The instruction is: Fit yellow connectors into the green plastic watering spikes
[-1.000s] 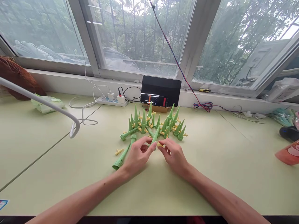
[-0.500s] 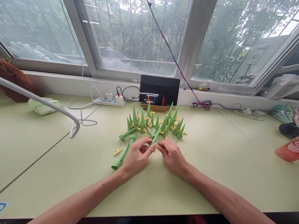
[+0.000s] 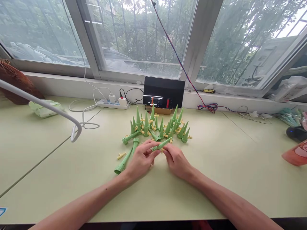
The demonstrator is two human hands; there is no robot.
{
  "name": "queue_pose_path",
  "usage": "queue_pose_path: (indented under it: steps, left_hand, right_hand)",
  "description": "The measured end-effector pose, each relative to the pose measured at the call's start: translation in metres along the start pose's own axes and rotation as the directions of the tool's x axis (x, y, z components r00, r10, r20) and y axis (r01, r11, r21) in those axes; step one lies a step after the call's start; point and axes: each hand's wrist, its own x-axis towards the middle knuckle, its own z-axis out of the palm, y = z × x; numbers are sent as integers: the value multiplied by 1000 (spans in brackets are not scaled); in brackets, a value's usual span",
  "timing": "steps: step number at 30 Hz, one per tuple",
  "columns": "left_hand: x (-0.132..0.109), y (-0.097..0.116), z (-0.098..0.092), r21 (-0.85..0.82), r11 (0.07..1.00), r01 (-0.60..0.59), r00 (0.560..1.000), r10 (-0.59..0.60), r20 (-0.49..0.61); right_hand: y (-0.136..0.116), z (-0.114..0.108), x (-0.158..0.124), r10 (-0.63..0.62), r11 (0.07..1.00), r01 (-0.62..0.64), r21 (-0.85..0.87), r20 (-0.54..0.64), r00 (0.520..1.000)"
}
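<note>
**Joining a fitting to a spike, both hands engaged**

The left hand (image 3: pixel 142 157) pinches a green spike (image 3: pixel 164 143) near its wide end, between thumb and fingers. The spike is held tilted just above the table (image 3: pixel 192 201), its point directed away and to the right. The right hand (image 3: pixel 177 158) closes its fingertips on a yellow fitting (image 3: pixel 162 150), of which only a sliver shows below the spike. Whether the fitting is seated in the spike cannot be told, as the fingers cover the joint.

The step in hand appears to be attachment: beyond the hands, standing spikes (image 3: pixel 146 124) form a cluster, many with yellow pieces at their bases. To the left, lying spikes (image 3: pixel 122 164) rest just beside the left hand, and a loose fitting (image 3: pixel 121 156) lies near them.

The next move probably calls for a firm hold on the spike while the fitting is lined up with its side and pressed or turned home. A skewed angle could make the fitting bind or slip from the fingertips.
</note>
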Motion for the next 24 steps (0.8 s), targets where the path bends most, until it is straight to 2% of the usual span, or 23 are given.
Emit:
queue_pose_path:
  steps: [5, 10, 16, 24]
  left_hand:
    - [0, 2, 0, 3, 1000, -29, 1000, 29, 5]
    - [1, -3, 1, 83, 995, -47, 998, 49, -28]
    - [0, 3, 3, 164, 986, -1, 997, 14, -79]
    - [1, 8, 1, 168, 983, 79, 989, -56, -140]
  right_hand:
    - [-3, -2, 1, 14, 999, -15, 36, 22, 1000]
    - [-5, -1, 2, 71, 993, -70, 94, -4, 997]
    - [-9, -2, 3, 139, 982, -132, 138, -39, 990]
    - [-11, -3, 2, 115, 988, -106, 110, -71, 991]
